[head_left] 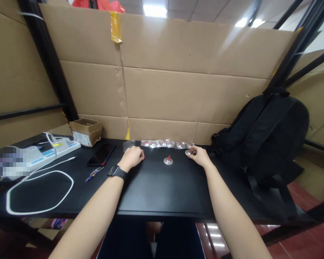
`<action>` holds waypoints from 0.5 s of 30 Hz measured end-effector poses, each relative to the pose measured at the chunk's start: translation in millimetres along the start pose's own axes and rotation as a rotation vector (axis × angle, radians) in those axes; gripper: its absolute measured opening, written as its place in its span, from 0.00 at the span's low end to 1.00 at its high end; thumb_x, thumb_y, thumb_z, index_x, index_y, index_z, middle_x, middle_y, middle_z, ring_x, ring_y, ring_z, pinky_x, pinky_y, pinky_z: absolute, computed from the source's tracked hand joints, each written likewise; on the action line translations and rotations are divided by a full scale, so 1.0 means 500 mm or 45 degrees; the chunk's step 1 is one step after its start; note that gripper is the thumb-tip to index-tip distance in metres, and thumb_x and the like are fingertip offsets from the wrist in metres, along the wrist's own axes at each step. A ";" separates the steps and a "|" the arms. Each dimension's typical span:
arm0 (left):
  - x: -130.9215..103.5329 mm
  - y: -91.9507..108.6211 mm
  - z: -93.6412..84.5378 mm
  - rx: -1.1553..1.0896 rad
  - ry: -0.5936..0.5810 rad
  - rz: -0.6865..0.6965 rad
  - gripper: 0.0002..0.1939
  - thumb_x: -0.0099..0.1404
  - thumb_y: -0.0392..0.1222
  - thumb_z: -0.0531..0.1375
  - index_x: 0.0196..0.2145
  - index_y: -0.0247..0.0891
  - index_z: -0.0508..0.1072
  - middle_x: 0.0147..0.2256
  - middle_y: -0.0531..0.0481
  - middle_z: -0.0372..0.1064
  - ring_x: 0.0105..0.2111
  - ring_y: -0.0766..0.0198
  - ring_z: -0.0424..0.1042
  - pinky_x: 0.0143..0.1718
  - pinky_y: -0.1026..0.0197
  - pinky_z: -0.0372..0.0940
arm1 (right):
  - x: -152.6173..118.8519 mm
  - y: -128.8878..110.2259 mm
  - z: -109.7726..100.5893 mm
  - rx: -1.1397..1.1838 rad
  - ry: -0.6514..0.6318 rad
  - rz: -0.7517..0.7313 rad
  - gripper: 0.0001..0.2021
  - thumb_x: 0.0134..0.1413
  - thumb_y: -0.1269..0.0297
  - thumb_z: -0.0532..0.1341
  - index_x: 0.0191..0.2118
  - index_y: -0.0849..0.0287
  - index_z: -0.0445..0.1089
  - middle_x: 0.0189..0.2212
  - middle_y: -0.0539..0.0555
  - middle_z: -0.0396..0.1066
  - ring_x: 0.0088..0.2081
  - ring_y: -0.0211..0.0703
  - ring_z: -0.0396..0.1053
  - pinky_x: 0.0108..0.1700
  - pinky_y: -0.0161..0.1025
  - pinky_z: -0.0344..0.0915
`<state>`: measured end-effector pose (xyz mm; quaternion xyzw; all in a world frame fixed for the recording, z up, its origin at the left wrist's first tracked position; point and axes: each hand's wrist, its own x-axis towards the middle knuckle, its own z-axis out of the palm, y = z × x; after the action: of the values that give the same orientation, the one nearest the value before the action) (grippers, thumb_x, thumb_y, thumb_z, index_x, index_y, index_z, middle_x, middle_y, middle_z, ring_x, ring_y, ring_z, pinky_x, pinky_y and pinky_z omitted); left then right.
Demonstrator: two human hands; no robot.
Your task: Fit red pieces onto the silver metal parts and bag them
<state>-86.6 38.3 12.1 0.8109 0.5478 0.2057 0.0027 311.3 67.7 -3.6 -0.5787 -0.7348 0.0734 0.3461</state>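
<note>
My left hand (133, 157), with a dark watch on its wrist, is closed low over the black table (162, 190); a small red bit shows at its fingertips. My right hand (199, 155) pinches the edge of a small round clear disc (188, 152) near the back of the table. Between my hands a clear round piece with a red upright part (168, 160) stands on the table, touched by neither. Behind it lies a row of several similar pieces in clear wrappers (163, 143).
Left: a clear box (129, 145), phone (101, 154), keys (94, 174), open carton (86, 131), white power strip (52, 150) and looped white cable (40, 213). Right: a black backpack (272, 133). A cardboard wall (164, 93) rises behind the table.
</note>
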 end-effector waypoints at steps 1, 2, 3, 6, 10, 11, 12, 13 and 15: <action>0.000 0.011 0.003 -0.012 0.008 0.019 0.05 0.61 0.40 0.61 0.29 0.43 0.77 0.34 0.46 0.77 0.39 0.55 0.75 0.46 0.56 0.62 | -0.001 -0.005 -0.001 0.026 0.003 -0.015 0.17 0.42 0.66 0.69 0.43 0.59 0.76 0.38 0.56 0.79 0.38 0.46 0.76 0.44 0.39 0.70; 0.001 0.022 0.005 -0.046 0.020 0.032 0.05 0.63 0.41 0.59 0.31 0.43 0.76 0.34 0.47 0.78 0.39 0.55 0.75 0.46 0.56 0.62 | -0.002 -0.011 -0.002 0.037 -0.001 -0.035 0.18 0.41 0.66 0.70 0.43 0.59 0.76 0.38 0.56 0.79 0.37 0.46 0.76 0.44 0.38 0.70; 0.002 0.034 0.007 -0.099 0.036 0.042 0.05 0.65 0.41 0.58 0.33 0.43 0.75 0.35 0.48 0.78 0.39 0.56 0.75 0.46 0.56 0.61 | -0.003 -0.015 -0.002 0.032 -0.010 -0.059 0.19 0.40 0.66 0.70 0.43 0.59 0.76 0.37 0.55 0.78 0.36 0.45 0.75 0.43 0.38 0.69; 0.003 0.063 0.011 -0.321 0.087 0.073 0.05 0.66 0.43 0.58 0.37 0.43 0.74 0.36 0.51 0.79 0.39 0.59 0.76 0.46 0.59 0.61 | -0.007 -0.027 -0.002 -0.049 -0.047 -0.135 0.20 0.36 0.66 0.70 0.42 0.59 0.76 0.35 0.53 0.77 0.35 0.45 0.75 0.41 0.37 0.68; 0.002 0.089 0.009 -0.477 0.139 0.049 0.09 0.65 0.46 0.61 0.42 0.44 0.75 0.38 0.52 0.80 0.38 0.59 0.77 0.46 0.58 0.62 | -0.008 -0.038 -0.004 -0.130 -0.169 -0.124 0.18 0.34 0.68 0.69 0.39 0.58 0.78 0.32 0.52 0.77 0.34 0.45 0.74 0.39 0.36 0.67; 0.002 0.093 0.008 -0.483 0.136 0.049 0.09 0.65 0.47 0.61 0.41 0.44 0.76 0.38 0.51 0.81 0.38 0.59 0.78 0.48 0.58 0.62 | -0.007 -0.041 -0.006 -0.141 -0.202 -0.105 0.17 0.35 0.68 0.69 0.38 0.58 0.78 0.31 0.52 0.78 0.33 0.45 0.75 0.38 0.36 0.67; 0.001 0.097 0.007 -0.484 0.131 0.055 0.09 0.65 0.48 0.61 0.40 0.44 0.78 0.38 0.51 0.81 0.39 0.58 0.78 0.49 0.57 0.61 | -0.006 -0.043 -0.008 -0.151 -0.229 -0.091 0.17 0.35 0.68 0.69 0.38 0.58 0.78 0.30 0.53 0.78 0.33 0.45 0.75 0.38 0.36 0.67; 0.001 0.100 0.005 -0.482 0.128 0.065 0.10 0.66 0.49 0.61 0.38 0.44 0.79 0.38 0.51 0.81 0.39 0.58 0.78 0.50 0.56 0.60 | -0.005 -0.046 -0.011 -0.166 -0.251 -0.086 0.17 0.35 0.69 0.69 0.38 0.58 0.79 0.31 0.53 0.78 0.33 0.46 0.75 0.38 0.36 0.67; 0.001 0.105 0.002 -0.475 0.135 0.080 0.11 0.66 0.50 0.60 0.37 0.44 0.80 0.39 0.51 0.81 0.39 0.58 0.78 0.53 0.54 0.58 | -0.003 -0.053 -0.014 -0.224 -0.267 -0.089 0.18 0.34 0.69 0.70 0.39 0.57 0.79 0.32 0.54 0.79 0.35 0.48 0.76 0.38 0.36 0.67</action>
<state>-39.5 17.8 23.3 0.8010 0.4741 0.3460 0.1175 294.4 55.9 14.8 -0.5702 -0.7901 0.0565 0.2177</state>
